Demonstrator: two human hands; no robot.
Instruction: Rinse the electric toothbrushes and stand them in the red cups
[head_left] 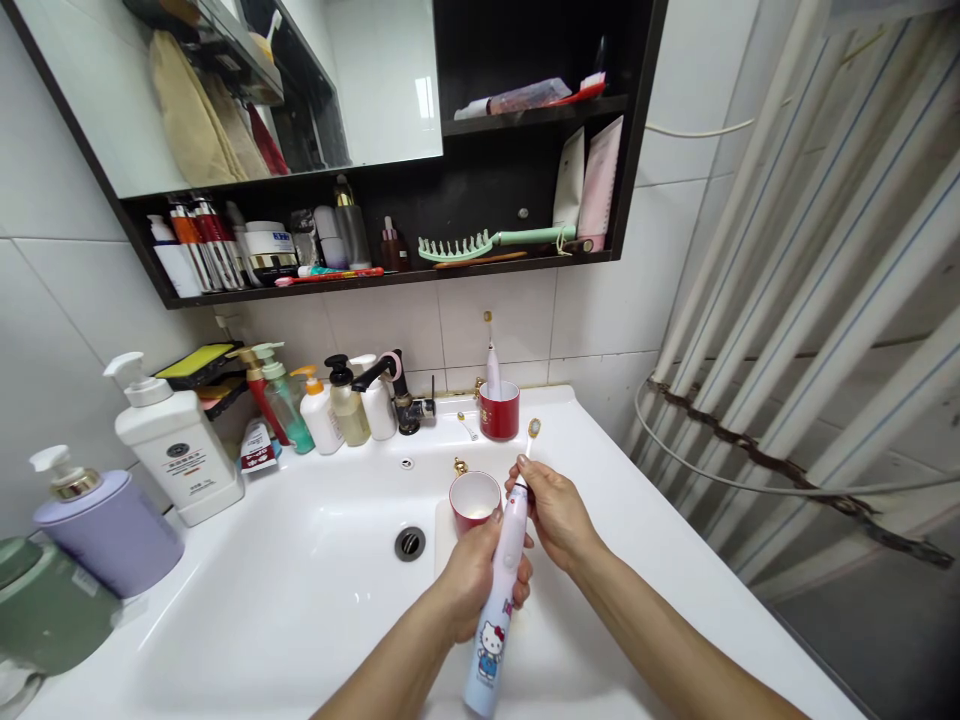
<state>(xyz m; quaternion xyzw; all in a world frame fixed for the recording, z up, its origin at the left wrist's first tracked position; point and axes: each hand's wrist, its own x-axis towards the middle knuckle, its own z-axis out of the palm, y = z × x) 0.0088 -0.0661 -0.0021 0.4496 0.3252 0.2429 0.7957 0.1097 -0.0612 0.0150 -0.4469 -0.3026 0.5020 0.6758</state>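
Over the right side of the white sink I hold an electric toothbrush (pixel 504 560) with a pale pink and blue body and a cartoon cat on its lower end. My left hand (pixel 480 575) is wrapped round the body. With finger and thumb, my right hand (pixel 556 510) grips the neck of the brush head (pixel 532 432), where it meets the body. Just beyond my left hand stands a red cup (pixel 474 495) with a white inside, partly hidden. A second red cup (pixel 500 412) on the back ledge has another electric toothbrush (pixel 493 370) standing in it.
A small spare brush head (pixel 466 426) lies on the ledge beside the black faucet (pixel 405 395). Several pump bottles (pixel 349 405) line the back left. Above hangs a dark cabinet (pixel 480 195) holding a green hairbrush (pixel 495 242). Pipes (pixel 795 330) run along the right wall.
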